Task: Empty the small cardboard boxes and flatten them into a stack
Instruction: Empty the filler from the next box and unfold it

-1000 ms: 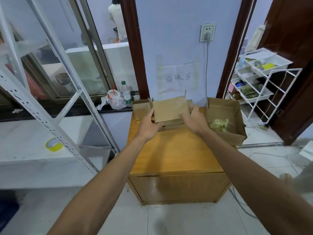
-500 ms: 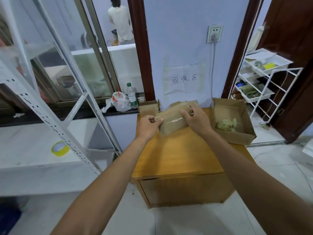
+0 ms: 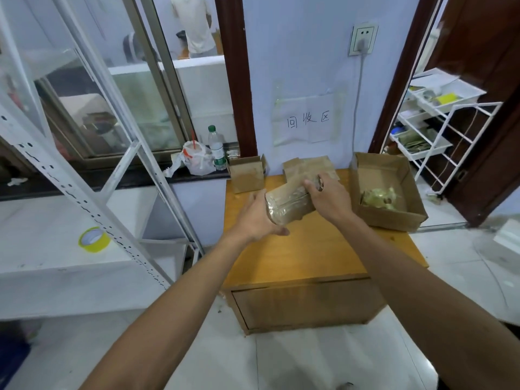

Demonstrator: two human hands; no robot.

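A small brown cardboard box (image 3: 288, 205) with clear tape on it is held above the wooden cabinet top (image 3: 315, 249). My left hand (image 3: 257, 218) cups its near left end from below. My right hand (image 3: 327, 197) grips its far right end from above. Behind it, flattened cardboard pieces (image 3: 308, 166) lie against the wall. Another small open box (image 3: 247, 174) stands at the cabinet's back left corner. A larger open cardboard tray (image 3: 394, 170) on the right holds yellowish-green bits (image 3: 378, 197).
A white metal shelf frame (image 3: 84, 175) stands to the left, with a yellow tape roll (image 3: 94, 239) on its shelf. A plastic bottle (image 3: 216, 147) and a white bag (image 3: 195, 160) sit on the sill. A white wire rack (image 3: 439, 119) stands at the right doorway.
The box has come off the back of the cabinet toward me and turned. My left hand shifted under its left end; my right hand stayed on its right end.
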